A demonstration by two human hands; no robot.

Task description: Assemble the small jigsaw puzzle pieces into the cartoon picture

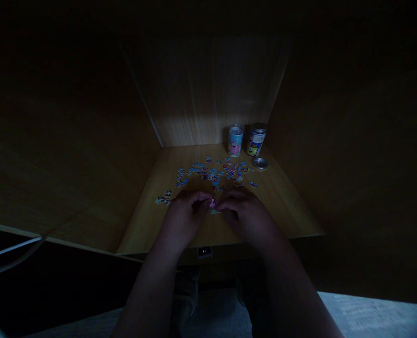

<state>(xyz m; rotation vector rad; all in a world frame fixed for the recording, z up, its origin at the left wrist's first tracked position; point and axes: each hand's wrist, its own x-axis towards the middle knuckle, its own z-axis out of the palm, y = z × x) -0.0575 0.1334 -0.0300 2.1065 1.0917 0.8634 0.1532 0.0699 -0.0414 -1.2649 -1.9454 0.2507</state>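
Note:
The scene is dim. My left hand (185, 211) and my right hand (245, 211) meet at the middle of a wooden desk (282, 206), fingers curled, pinching small pink puzzle pieces (212, 203) between them. Behind my hands several loose jigsaw pieces (215, 172) lie scattered over the desk. A few more pieces (163, 199) lie just left of my left hand.
Two printed cans (235, 140) (256, 139) stand at the back right against the rear panel, with a round metal lid (260, 163) lying in front. Wooden side walls enclose the desk. A white cable (4, 256) hangs at the lower left.

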